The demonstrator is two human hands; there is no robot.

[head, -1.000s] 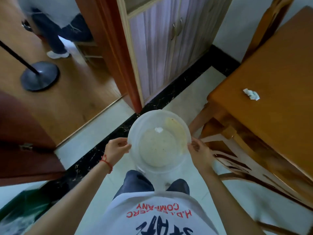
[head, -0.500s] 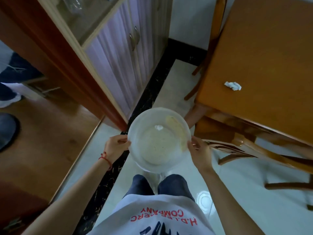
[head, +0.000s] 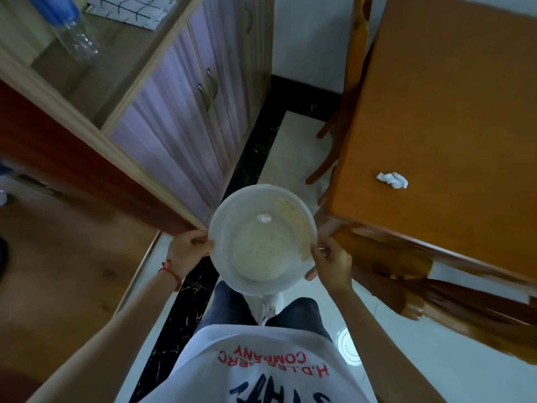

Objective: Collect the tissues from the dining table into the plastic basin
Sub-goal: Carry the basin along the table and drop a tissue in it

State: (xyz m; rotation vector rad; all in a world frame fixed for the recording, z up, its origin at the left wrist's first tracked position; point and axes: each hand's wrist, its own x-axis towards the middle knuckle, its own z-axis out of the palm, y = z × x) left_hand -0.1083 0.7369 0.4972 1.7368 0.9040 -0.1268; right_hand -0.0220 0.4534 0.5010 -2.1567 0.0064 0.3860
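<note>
We grip the basin [head: 263, 241] at its rim, left hand [head: 187, 251] and right hand [head: 329, 264] curled on opposite sides; one small tissue [head: 263, 218] lies inside. Another tissue [head: 392, 179] sits on the table [head: 453, 117], right of us. Risk: freeing a hand to reach may tip the basin. Tiled floor [head: 293, 146]; cabinet [head: 186, 117] left.

The basin [head: 220, 228] is translucent white with a yellowish stain. A white tissue [head: 392, 179] lies on the orange-brown table [head: 450, 97]. The cabinet [head: 186, 117] doors are pale lilac with vertical stripes. The shirt [head: 261, 370] is white with red lettering.
</note>
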